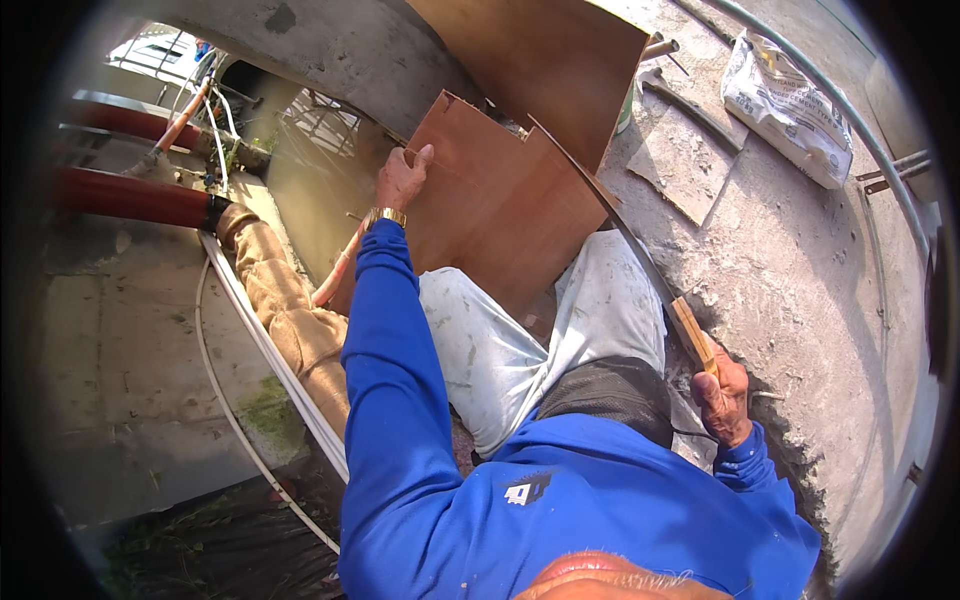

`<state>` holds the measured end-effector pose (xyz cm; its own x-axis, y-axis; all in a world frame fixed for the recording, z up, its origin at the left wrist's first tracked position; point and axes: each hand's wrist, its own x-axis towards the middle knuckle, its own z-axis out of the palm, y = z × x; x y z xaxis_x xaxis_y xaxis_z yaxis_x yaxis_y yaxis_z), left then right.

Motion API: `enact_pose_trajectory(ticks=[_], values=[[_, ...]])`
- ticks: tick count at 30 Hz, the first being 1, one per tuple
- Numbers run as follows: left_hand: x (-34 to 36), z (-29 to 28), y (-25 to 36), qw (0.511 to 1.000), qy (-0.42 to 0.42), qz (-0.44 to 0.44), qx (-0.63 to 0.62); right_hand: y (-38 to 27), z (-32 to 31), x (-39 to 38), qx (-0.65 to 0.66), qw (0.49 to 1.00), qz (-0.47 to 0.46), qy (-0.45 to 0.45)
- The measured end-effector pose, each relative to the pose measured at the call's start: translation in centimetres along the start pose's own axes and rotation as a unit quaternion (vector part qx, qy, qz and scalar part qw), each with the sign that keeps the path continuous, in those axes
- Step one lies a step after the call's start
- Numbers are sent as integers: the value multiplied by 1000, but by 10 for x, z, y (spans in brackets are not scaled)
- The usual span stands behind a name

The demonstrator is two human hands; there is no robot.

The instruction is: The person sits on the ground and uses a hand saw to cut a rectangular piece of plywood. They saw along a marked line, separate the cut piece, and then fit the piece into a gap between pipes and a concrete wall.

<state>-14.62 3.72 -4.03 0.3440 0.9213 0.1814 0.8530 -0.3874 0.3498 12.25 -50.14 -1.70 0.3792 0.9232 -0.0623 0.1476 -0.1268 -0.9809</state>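
Observation:
My left hand (402, 178) grips the left edge of a brown plywood board (495, 205) that stands upright in front of my legs. A gold watch sits on that wrist, above a blue sleeve. My right hand (722, 395) is closed around the wooden handle of a long thin blade, a hand saw (625, 235). The blade runs up and to the left along the board's right edge. My legs in pale stained trousers lie under the board.
A larger plywood sheet (540, 55) leans behind the board. A white sack (790, 105) and a metal tool (690, 105) lie on the concrete slab at right. Red pipes (130, 195), a burlap-wrapped pipe (290, 320) and white hoses (265, 350) run at left.

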Motion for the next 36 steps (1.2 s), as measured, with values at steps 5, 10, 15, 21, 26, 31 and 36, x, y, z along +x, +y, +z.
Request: enact_pose_trajectory(ticks=[5, 10, 15, 21, 26, 31, 36], values=[[-3, -13, -16, 993, 39, 46, -98, 3, 14, 62, -32, 988, -150, -17], [-22, -13, -12, 985, 70, 37, -155, -8, 66, 106, -3, 982, -167, -86], [-26, -15, -17, 994, 65, 26, -79, -14, 114, 130, -35, 971, -218, -98], [-28, -7, -7, 994, 101, 9, -39, -6, 140, 139, -51, 970, -221, -85], [-24, -2, -9, 995, 88, -37, -24, -2, 137, 136, -63, 968, -214, -112], [-26, -7, -6, 996, 69, -47, -35, -1, 135, 121, -60, 972, -199, -112], [-34, -9, 4, 995, 75, -69, -8, -9, 157, 147, -69, 961, -261, -55]])
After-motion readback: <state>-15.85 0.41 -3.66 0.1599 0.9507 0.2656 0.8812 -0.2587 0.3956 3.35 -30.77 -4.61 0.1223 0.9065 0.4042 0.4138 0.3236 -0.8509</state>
